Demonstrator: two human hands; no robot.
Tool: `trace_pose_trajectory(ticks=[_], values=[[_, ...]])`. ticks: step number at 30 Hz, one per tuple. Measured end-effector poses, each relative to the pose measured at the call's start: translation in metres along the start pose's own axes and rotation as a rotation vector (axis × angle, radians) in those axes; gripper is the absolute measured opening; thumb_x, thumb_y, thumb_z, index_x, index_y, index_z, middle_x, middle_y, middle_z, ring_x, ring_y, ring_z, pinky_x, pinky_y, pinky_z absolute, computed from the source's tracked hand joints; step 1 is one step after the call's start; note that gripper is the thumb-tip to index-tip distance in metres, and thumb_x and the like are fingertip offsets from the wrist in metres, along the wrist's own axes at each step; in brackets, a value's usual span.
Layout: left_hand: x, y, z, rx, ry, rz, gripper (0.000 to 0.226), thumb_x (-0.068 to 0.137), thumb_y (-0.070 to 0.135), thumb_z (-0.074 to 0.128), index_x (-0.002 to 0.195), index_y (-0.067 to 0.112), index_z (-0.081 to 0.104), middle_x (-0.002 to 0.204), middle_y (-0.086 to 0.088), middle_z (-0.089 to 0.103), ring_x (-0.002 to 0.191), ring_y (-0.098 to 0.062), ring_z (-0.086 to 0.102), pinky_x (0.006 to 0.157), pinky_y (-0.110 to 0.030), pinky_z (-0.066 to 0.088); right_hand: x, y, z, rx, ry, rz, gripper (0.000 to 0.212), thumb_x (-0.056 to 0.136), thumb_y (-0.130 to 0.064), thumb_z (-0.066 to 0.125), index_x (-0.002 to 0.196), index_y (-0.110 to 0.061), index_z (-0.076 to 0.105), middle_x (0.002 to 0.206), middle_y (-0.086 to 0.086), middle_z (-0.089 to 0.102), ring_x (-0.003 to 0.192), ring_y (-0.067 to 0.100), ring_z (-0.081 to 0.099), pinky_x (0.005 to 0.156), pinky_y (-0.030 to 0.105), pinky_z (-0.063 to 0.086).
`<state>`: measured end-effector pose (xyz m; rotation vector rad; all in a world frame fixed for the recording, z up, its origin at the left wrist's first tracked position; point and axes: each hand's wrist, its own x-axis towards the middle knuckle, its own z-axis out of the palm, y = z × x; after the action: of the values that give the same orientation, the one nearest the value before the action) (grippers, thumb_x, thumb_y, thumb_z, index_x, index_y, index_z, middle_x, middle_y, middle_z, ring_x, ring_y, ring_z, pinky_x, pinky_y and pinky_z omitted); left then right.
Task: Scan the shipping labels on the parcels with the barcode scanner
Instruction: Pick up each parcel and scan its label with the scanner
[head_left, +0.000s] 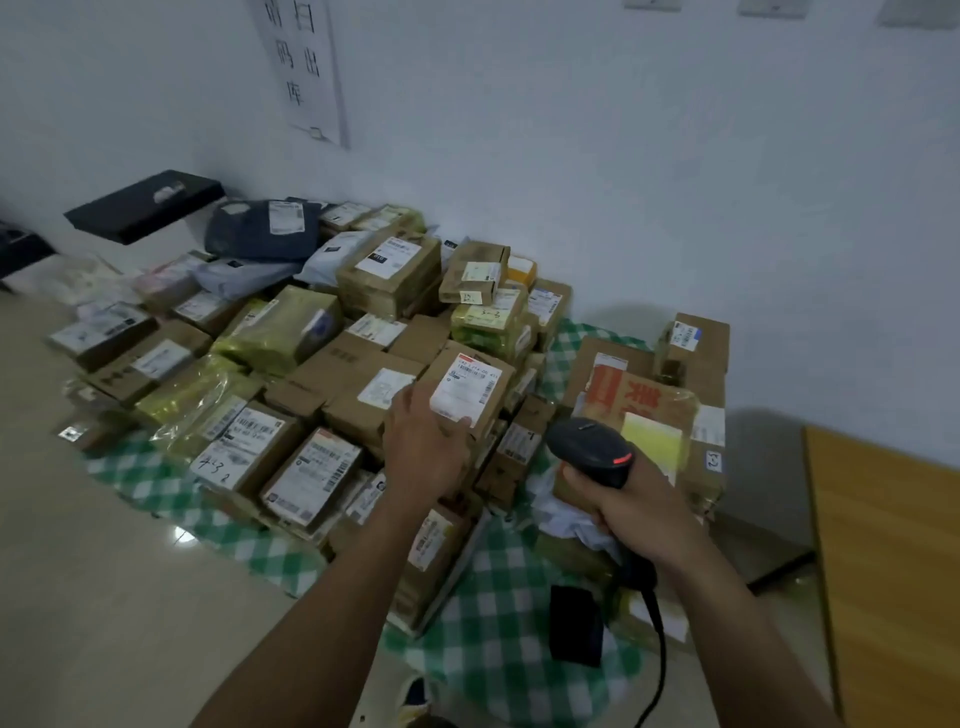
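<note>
Cardboard parcel (440, 368), tilted up at the middle of a heap of parcels (332, 364) on a green-checked cloth (498, 618) by the far wall. Left hand (426, 441) grips its near edge, fingers curled round the left side, thumb beside the white shipping label (466, 387). Right hand (641, 506), nearer and to the right, wraps its fingers round the handle of a black barcode scanner (592, 449), red lamp lit, apart from the label.

We record dim, bluish light and soft focus throughout. Glare spots the floor (130, 597); edges apparently bow.
</note>
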<state>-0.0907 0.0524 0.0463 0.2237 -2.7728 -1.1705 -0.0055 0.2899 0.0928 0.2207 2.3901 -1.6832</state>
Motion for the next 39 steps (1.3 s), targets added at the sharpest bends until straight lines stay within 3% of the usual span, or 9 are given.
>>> trace_pose_trajectory(ticks=[4,9,12,17,23,27,32,36,39], values=[[0.029,-0.017,-0.005,0.028,-0.044,-0.027,0.079,0.088,0.046,0.076,0.148,0.015,0.037,0.158,-0.012,0.031,0.146,-0.036,0.027,0.115,-0.052,0.033,0.018,-0.003,0.028,-0.021,0.022,0.068,0.043,0.1,-0.033,0.07,0.14,-0.031,0.055,0.067,-0.001,0.066,0.058,0.014,0.061,0.06,0.031,0.049],[0.057,-0.035,-0.022,0.014,-0.258,-0.071,0.097,0.092,0.054,0.07,0.163,0.016,0.015,0.169,-0.01,0.015,0.154,-0.032,0.018,0.121,-0.048,0.027,0.043,-0.023,0.076,0.049,0.144,0.08,0.034,0.1,-0.031,0.07,0.131,-0.034,0.057,0.091,-0.005,0.074,0.073,0.012,0.073,0.068,0.035,0.058],[0.072,-0.052,-0.025,-0.106,-0.349,-0.141,0.102,0.09,0.057,0.072,0.165,0.02,0.013,0.168,-0.006,0.026,0.154,-0.029,0.025,0.123,-0.048,0.03,0.056,-0.034,0.104,0.074,0.201,0.083,0.03,0.101,-0.03,0.069,0.129,-0.033,0.061,0.098,0.0,0.074,0.083,0.012,0.069,0.07,0.027,0.049],[0.084,-0.067,-0.028,-0.088,-0.387,-0.028,0.047,0.091,0.055,0.069,0.129,0.03,0.064,0.123,0.01,0.066,0.12,-0.017,0.061,0.103,-0.041,0.052,0.081,-0.041,0.134,0.131,0.238,0.066,0.032,0.1,-0.029,0.07,0.125,-0.043,0.058,0.117,0.016,0.07,0.109,0.036,0.064,0.085,0.046,0.055],[0.081,-0.064,-0.034,-0.217,-0.444,-0.009,0.023,0.098,0.039,0.068,0.118,0.031,0.06,0.116,0.015,0.056,0.111,-0.009,0.053,0.091,-0.027,0.042,0.091,-0.038,0.139,0.176,0.33,0.066,0.049,0.095,-0.033,0.076,0.14,-0.035,0.057,0.123,-0.012,0.071,0.108,0.004,0.066,0.089,0.026,0.052],[0.071,-0.067,-0.039,-0.518,-0.445,-0.13,0.05,0.088,0.033,0.08,0.131,0.035,0.055,0.129,0.011,0.062,0.119,-0.009,0.059,0.103,-0.039,0.053,0.08,-0.047,0.133,0.225,0.4,0.036,0.043,0.095,-0.032,0.075,0.134,-0.039,0.057,0.109,-0.007,0.074,0.087,-0.001,0.068,0.077,0.022,0.052],[0.069,-0.052,-0.043,-0.722,-0.573,-0.149,0.061,0.08,0.011,0.087,0.12,0.038,0.049,0.122,0.012,0.07,0.111,-0.007,0.066,0.088,-0.028,0.054,0.068,-0.061,0.112,0.2,0.459,-0.038,0.038,0.094,-0.028,0.077,0.118,-0.049,0.057,0.107,-0.027,0.067,0.089,-0.017,0.063,0.07,0.008,0.047],[0.078,-0.039,-0.044,-0.74,-0.612,-0.148,0.095,0.074,0.015,0.092,0.141,0.052,0.036,0.133,0.012,0.063,0.122,-0.009,0.06,0.095,-0.035,0.053,0.067,-0.065,0.094,0.13,0.469,-0.062,0.043,0.091,-0.034,0.079,0.128,-0.044,0.058,0.115,-0.02,0.069,0.103,-0.005,0.064,0.082,0.021,0.048],[0.085,-0.026,-0.043,-0.701,-0.602,-0.077,0.084,0.087,0.03,0.083,0.149,0.06,0.035,0.13,0.021,0.067,0.121,-0.007,0.063,0.109,-0.047,0.05,0.068,-0.073,0.083,0.076,0.423,-0.086,0.049,0.092,-0.037,0.078,0.136,-0.039,0.057,0.12,-0.018,0.069,0.11,0.0,0.064,0.091,0.027,0.051]])
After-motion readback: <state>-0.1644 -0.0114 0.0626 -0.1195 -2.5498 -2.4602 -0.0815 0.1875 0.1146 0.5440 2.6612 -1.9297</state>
